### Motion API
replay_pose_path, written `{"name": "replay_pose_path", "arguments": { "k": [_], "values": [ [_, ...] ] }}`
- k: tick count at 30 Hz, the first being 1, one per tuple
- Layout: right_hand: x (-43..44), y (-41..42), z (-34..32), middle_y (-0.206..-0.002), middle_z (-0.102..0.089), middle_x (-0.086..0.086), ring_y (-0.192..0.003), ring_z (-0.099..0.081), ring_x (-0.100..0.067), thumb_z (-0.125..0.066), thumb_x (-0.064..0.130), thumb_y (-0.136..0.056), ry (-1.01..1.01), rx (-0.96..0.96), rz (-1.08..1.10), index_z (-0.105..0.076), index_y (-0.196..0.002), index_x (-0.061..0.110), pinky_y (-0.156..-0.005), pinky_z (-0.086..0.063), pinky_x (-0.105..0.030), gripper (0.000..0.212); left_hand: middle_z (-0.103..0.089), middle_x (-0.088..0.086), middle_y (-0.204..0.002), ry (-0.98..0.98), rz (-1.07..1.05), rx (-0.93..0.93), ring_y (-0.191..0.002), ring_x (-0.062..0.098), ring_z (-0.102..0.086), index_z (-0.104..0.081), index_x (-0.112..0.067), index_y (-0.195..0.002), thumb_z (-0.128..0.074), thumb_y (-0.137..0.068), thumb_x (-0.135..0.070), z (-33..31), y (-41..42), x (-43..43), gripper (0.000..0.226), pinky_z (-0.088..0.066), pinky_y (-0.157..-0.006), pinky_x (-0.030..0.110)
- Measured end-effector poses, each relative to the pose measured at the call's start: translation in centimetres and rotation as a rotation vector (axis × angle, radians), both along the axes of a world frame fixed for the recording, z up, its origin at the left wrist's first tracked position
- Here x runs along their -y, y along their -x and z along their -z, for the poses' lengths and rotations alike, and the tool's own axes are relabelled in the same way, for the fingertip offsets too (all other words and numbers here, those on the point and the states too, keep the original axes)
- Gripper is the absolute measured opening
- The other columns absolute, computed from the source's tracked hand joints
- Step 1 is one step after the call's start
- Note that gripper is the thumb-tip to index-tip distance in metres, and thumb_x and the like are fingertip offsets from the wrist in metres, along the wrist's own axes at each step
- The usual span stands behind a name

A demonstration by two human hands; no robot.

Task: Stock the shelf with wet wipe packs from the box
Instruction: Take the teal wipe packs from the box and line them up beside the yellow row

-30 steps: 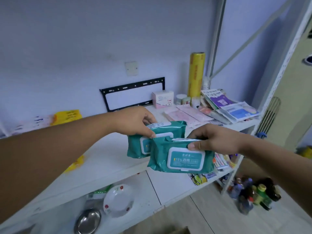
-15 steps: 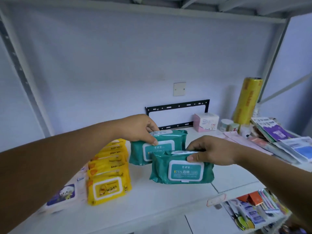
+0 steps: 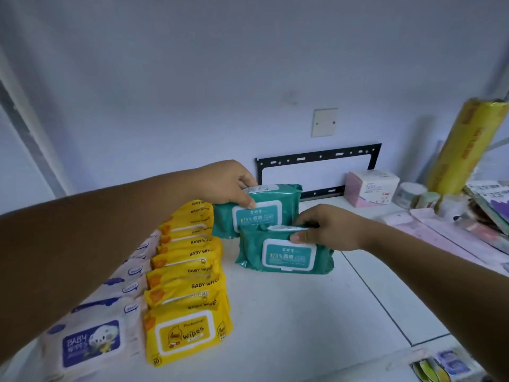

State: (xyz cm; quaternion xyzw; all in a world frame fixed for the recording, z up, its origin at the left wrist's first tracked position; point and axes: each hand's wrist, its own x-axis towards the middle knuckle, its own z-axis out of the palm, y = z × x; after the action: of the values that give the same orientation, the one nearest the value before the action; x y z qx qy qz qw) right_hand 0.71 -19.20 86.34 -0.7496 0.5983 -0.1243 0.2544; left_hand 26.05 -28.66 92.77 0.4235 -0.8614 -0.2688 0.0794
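My left hand (image 3: 225, 186) grips the top of a teal wet wipe pack (image 3: 264, 213) standing upright at the back of the white shelf (image 3: 303, 312), beside the yellow row. My right hand (image 3: 327, 227) pinches the top edge of a second teal pack (image 3: 286, 255), which stands on the shelf just in front of the first. A row of several yellow baby wipe packs (image 3: 190, 277) runs front to back on the left. Further left stands a row of white and blue baby wipe packs (image 3: 93, 340). The box is out of sight.
A pink and white carton (image 3: 371, 188), small jars (image 3: 413, 194) and a tall yellow film roll (image 3: 465, 147) stand at the back right. Flat packets and leaflets (image 3: 468, 224) lie along the right side. A black bracket (image 3: 319, 158) hangs on the wall.
The view has swung left and down over the shelf. Both hands have carried the teal packs back and left, and the packs now stand on the shelf beside the yellow row.
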Motion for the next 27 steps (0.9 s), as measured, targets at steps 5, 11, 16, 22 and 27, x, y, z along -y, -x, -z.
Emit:
{"name": "replay_pose_path", "arguments": {
  "k": [5, 11, 16, 22, 27],
  "values": [
    [6.4, 0.5, 1.6, -0.097, -0.074, 0.01, -0.088, -0.071, -0.007, -0.069, 0.05, -0.088, 0.007, 0.023, -0.021, -0.074, -0.101, 0.026, -0.083, -0.061, -0.035, 0.027, -0.077, -0.008, -0.104, 0.019, -0.076, -0.013, -0.088, 0.009, -0.075, -0.074, -0.02, -0.112, -0.083, -0.08, -0.025, 1.3, 0.8, 4.9, 0.034, -0.062, -0.085, 0.04],
    [12.9, 0.4, 3.7, -0.099, -0.074, 0.012, -0.089, -0.071, -0.005, -0.07, 0.044, -0.09, -0.038, 0.083, -0.054, -0.073, -0.106, 0.025, -0.075, -0.057, -0.023, 0.025, -0.076, -0.005, -0.109, 0.032, -0.134, 0.029, -0.091, 0.008, -0.072, -0.073, -0.018, -0.114, -0.082, -0.081, -0.026, 3.7, 1.8, 10.3, 0.036, -0.059, -0.086, 0.034],
    [16.5, -0.1, 6.3, -0.103, -0.073, 0.011, -0.094, -0.07, -0.007, -0.07, 0.041, -0.091, -0.072, 0.083, -0.114, -0.073, -0.109, 0.025, -0.08, -0.056, -0.025, 0.024, -0.077, -0.005, -0.108, -0.03, -0.161, 0.054, -0.088, 0.009, -0.073, -0.074, -0.018, -0.114, -0.083, -0.08, -0.025, 6.9, 2.5, 13.2, 0.036, -0.06, -0.084, 0.036],
    [18.0, -1.8, 9.2, -0.098, -0.072, 0.01, -0.09, -0.068, -0.006, -0.067, 0.044, -0.092, -0.093, 0.04, -0.207, -0.072, -0.104, 0.027, -0.079, -0.055, -0.028, 0.022, -0.076, -0.005, -0.107, -0.109, -0.155, 0.104, -0.089, 0.008, -0.072, -0.073, -0.015, -0.114, -0.083, -0.08, -0.022, 10.2, 2.1, 14.0, 0.037, -0.056, -0.079, 0.025],
    [18.2, -3.1, 10.3, -0.1, -0.073, 0.007, -0.089, -0.069, -0.009, -0.064, 0.045, -0.094, -0.075, 0.046, -0.231, -0.074, -0.109, 0.022, -0.077, -0.055, -0.028, 0.029, -0.076, -0.003, -0.109, -0.166, -0.166, 0.116, -0.091, 0.01, -0.071, -0.073, -0.014, -0.115, -0.082, -0.081, -0.022, 12.2, 1.3, 14.1, 0.035, -0.055, -0.08, 0.025]
  ]
}}
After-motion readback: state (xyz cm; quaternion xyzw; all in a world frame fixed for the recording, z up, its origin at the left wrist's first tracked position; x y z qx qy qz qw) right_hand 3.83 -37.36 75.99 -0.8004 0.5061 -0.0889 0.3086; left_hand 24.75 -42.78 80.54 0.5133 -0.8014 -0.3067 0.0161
